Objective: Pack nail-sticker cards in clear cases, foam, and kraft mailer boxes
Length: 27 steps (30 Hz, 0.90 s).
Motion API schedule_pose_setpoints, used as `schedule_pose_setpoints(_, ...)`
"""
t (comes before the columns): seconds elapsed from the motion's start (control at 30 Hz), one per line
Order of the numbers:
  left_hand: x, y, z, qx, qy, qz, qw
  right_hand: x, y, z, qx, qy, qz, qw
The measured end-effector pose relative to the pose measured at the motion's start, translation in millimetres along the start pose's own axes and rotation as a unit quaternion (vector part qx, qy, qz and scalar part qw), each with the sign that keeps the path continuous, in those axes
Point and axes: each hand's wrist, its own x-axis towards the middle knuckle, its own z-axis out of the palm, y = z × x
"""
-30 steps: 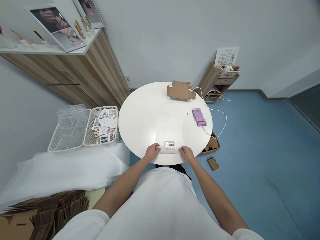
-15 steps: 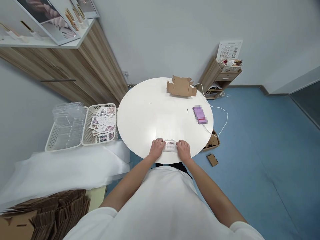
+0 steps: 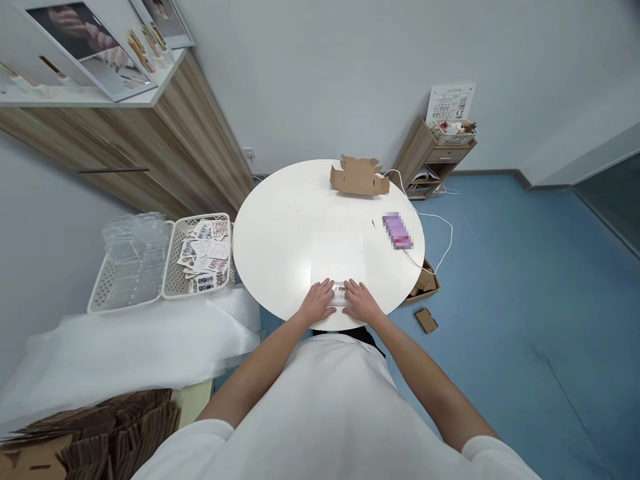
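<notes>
Near the front edge of the white table, a small clear plastic case (image 3: pixel 339 298) with a row of dark and pinkish pieces inside, perhaps false nails, lies on a thin translucent white sheet (image 3: pixel 337 257). My left hand (image 3: pixel 319 301) holds the case's left side, fingers over its top and thumb at the near edge. On the right side my right hand (image 3: pixel 362 302) grips it the same way. Between them the hands cover much of the case, and only its middle shows.
An unfolded brown cardboard box (image 3: pixel 359 177) stands at the table's back. A blurred purple device (image 3: pixel 398 231) with a white cable lies right. Left of the white table (image 3: pixel 273 233) are a basket of printed cards (image 3: pixel 197 293), a basket of clear cases (image 3: pixel 135 267) and white sheets (image 3: pixel 150 340).
Both hands have closed in over the case from its sides, fingers now on top and thumbs toward me. The translucent sheet shows more clearly beyond it. The view has shifted slightly.
</notes>
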Motion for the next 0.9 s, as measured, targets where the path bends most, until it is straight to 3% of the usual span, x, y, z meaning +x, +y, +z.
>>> schedule_pose_setpoints(0.27,7.5,3.0,-11.2,-0.044,-0.024,-0.014,0.999,10.9,-3.7,-7.5,0.056,-0.016,0.005,0.998)
schedule_pose_setpoints(0.43,-5.0,7.2,-24.3,-0.085,-0.091,-0.045,0.991,-6.9,-18.2,-15.8,0.115,-0.072,0.049,0.99)
schedule_pose_setpoints(0.57,-11.9,9.1,-28.6,-0.12,-0.092,-0.038,0.988,-18.4,-25.4,-18.0,0.169,-0.041,0.058,0.983)
schedule_pose_setpoints(0.73,-2.2,0.8,-34.6,-0.143,-0.059,-0.055,0.986,-8.7,-18.8,-27.4,0.181,-0.007,0.101,0.978)
schedule_pose_setpoints(0.9,16.2,-15.3,-36.5,-0.135,-0.11,-0.09,0.981,11.4,-9.3,-32.4,0.138,0.012,0.146,0.98)
